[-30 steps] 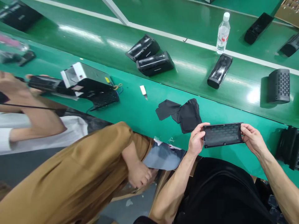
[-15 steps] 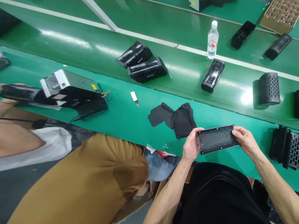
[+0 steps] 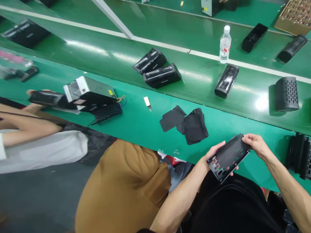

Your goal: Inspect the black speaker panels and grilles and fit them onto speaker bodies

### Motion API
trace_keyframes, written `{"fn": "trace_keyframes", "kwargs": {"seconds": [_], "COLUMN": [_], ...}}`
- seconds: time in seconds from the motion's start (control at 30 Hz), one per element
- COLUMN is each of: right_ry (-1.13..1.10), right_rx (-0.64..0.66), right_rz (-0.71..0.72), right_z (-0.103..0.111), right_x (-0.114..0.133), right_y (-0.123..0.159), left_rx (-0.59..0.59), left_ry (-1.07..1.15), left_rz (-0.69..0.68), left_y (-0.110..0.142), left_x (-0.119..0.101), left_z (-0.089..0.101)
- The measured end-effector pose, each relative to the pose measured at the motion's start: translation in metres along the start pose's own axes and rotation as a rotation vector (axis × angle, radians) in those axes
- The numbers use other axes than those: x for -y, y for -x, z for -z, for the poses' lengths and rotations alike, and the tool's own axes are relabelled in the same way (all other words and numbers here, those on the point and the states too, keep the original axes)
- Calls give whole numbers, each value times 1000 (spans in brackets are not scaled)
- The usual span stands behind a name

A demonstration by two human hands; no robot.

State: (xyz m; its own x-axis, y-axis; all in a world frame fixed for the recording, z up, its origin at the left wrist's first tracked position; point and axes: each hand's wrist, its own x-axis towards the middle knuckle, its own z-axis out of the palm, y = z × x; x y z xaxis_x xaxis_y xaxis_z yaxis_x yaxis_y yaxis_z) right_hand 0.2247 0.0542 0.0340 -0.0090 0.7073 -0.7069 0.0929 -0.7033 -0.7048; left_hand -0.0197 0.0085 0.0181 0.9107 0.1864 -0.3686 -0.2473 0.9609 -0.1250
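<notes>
The black speaker housing panel (image 3: 227, 157) is held tilted just above the edge of the green assembly-line belt (image 3: 136, 132), gripped securely by its rims, the right hand (image 3: 257, 145) closed on the far end and the left hand (image 3: 212, 154) cradling the near end.

Black panel (image 3: 228, 158), corner hidden (under right fingers (image 3: 250, 139)), markings too small

On the near bench (image 3: 136, 129), a pile of flat sheets (image 3: 191, 126) lies right of a metal-cased unit (image 3: 88, 90), while speaker housings (image 3: 161, 75) sit on the farther bench (image 3: 252, 97), with a water bottle (image 3: 225, 44) behind them.
</notes>
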Motion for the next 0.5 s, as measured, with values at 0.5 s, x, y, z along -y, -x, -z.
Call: {"fn": "trace_keyframes", "kwargs": {"seconds": [0.5], "right_ry": [778], "right_rx": [79], "right_rz": [599], "right_z": [-42], "right_x": [-13], "right_y": [57], "left_rx": [-465], "left_ry": [260], "left_rz": [-530], "left_y": [-44], "left_x": [27], "left_z": [5]}}
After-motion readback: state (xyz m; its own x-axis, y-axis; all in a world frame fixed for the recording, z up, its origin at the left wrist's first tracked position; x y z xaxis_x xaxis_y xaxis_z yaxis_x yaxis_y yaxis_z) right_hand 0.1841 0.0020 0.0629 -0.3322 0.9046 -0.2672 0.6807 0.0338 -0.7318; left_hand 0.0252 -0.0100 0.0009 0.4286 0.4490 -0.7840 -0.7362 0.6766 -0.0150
